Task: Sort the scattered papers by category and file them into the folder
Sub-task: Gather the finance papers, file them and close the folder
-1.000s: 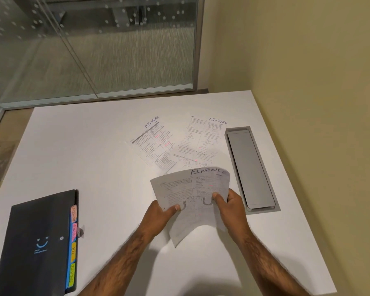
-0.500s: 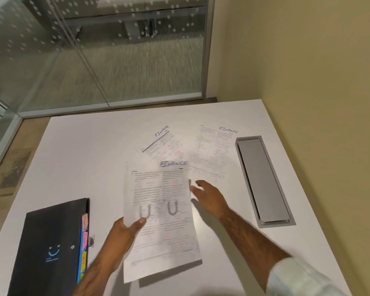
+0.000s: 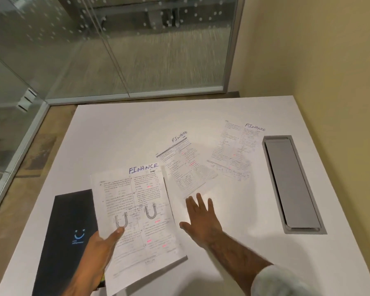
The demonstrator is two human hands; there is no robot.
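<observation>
My left hand [image 3: 98, 251] pinches a printed sheet [image 3: 137, 216] headed FINANCE at its left edge, thumb on top, holding it above the table. The sheet partly covers a black folder [image 3: 71, 231] with a smiley logo lying at the front left. My right hand [image 3: 201, 218] is open with fingers spread, just short of the near corner of a second FINANCE sheet [image 3: 184, 165] lying flat on the white table [image 3: 120, 133]. A third FINANCE sheet [image 3: 235, 150] lies to its right.
A grey recessed cable tray [image 3: 291, 184] runs along the table's right side. A yellow wall stands right of the table. Glass partitions and floor lie beyond the far and left edges.
My right hand let go of the held sheet and reached forward toward the sheets on the table. My left hand carried the sheet leftward over the folder.
</observation>
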